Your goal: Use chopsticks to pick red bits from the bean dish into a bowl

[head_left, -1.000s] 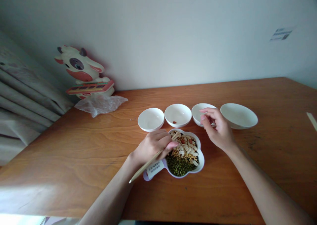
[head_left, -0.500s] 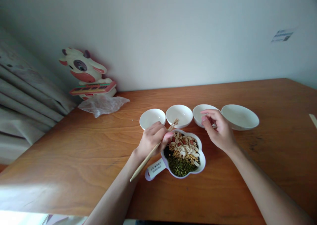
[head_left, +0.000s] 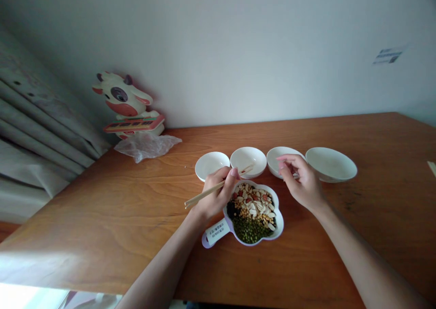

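Observation:
My left hand (head_left: 215,192) is closed round a pair of wooden chopsticks (head_left: 204,193), whose tips reach over the second small white bowl (head_left: 248,160). Just below sits a flower-shaped white dish (head_left: 279,218) filled with mixed beans, seeds and green mung beans, a labelled handle (head_left: 215,232) at its left. My right hand (head_left: 301,182) hovers at the third white bowl (head_left: 276,155), fingers curled with thumb and forefinger pinched; what it holds is hidden. A first bowl (head_left: 210,163) stands at the left of the row.
A larger white bowl (head_left: 331,164) ends the row on the right. A cow-shaped toy (head_left: 127,105) and a crumpled clear plastic bag (head_left: 146,144) sit at the table's back left by the wall. Curtains (head_left: 37,132) hang at the left. The wooden table (head_left: 102,209) extends all round.
My left hand has lifted the chopsticks out of the mixed dish and swung their tips up over the second bowl. My right hand has stayed by the third bowl.

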Tool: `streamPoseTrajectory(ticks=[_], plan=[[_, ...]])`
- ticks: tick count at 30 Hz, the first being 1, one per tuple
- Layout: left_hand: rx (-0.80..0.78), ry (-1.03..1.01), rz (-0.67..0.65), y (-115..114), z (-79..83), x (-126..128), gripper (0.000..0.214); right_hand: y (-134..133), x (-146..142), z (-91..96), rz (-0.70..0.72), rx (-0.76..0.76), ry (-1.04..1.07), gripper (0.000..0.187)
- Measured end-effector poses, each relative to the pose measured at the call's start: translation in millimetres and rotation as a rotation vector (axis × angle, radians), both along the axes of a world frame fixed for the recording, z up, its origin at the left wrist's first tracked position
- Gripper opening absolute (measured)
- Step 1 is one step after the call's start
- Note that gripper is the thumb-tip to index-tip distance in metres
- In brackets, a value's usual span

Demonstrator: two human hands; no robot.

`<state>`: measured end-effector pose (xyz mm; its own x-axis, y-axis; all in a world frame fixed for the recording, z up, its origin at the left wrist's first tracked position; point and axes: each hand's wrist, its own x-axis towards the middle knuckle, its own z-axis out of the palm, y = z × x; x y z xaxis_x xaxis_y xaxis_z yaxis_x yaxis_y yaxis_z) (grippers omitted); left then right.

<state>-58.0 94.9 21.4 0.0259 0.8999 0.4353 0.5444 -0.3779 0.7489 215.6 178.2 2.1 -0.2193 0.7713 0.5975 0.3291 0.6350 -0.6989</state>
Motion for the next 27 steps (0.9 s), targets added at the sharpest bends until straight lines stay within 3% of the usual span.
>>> streamPoseTrajectory(ticks=[5,10,16,21,25,27], plan=[[-0.093,-0.184,0.014,-0.4,4.7,1.4,0.06,0.3,0.5,-0.5,-0.009,0.022,-0.011,0.022],[-0.245,-0.38,-0.133,-4.2,19.3,-4.0,0.063,-0.7,-0.3,1.9,-0.018,0.027,-0.019,0.021],[-0.419,-0.391,-0.319,-1.4,22.1,-19.3,0.062,-1.5,-1.3,0.7,-0.022,0.01,-0.014,0.022],[-0.482,-0.423,-0.36,-3.0,22.6,-24.5,0.064,-2.2,1.7,7.1,-0.024,0.017,-0.004,0.018],[-0.513,-0.464,-0.377,-4.2,27.4,-25.7,0.058,-40.4,-19.1,28.3,0.05,0.147,0.05,0.015],[-0.497,-0.464,-0.393,-3.9,29.2,-26.0,0.051,-77.8,-42.6,36.7,0.3,0.275,-0.028,0.024]])
